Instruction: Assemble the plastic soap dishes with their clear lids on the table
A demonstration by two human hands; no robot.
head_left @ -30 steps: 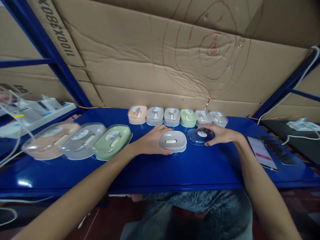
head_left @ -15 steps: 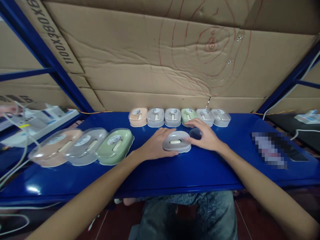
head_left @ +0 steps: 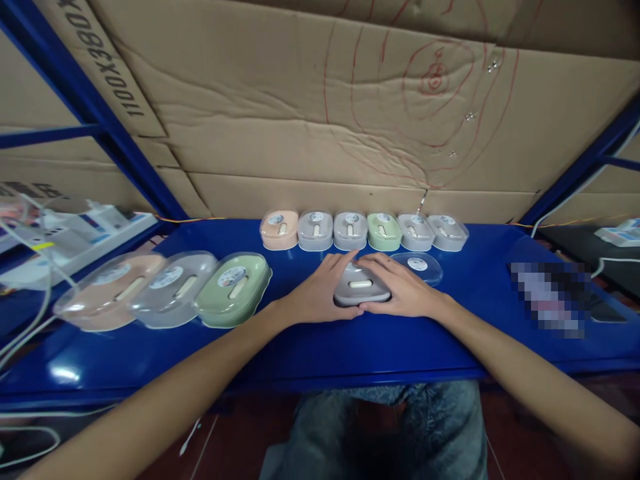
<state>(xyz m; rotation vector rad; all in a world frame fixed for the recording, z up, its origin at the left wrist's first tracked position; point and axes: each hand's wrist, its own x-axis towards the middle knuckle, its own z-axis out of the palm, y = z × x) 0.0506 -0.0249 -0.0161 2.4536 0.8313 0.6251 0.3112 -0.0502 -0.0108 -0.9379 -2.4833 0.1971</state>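
A grey oval soap-box base [head_left: 361, 288] with a cream slot lies on the blue shelf [head_left: 350, 347] in front of me. My left hand [head_left: 320, 293] grips its left side and my right hand [head_left: 403, 290] grips its right side, fingers over the top edge. Its clear lid [head_left: 417, 266], with a round white sticker, lies flat on the shelf just right of my right hand, untouched.
Several lidded boxes [head_left: 364, 231] in peach, grey and green stand in a row against the cardboard back wall [head_left: 310, 133]. Three bigger-looking lidded boxes [head_left: 165, 290] lie at the left. A blurred phone [head_left: 550, 297] lies at the right; white cables and power strips [head_left: 65, 227] are at the far left.
My right hand let go of the clear lid, left it on the shelf and moved left onto the grey base. My left hand stayed on the base.
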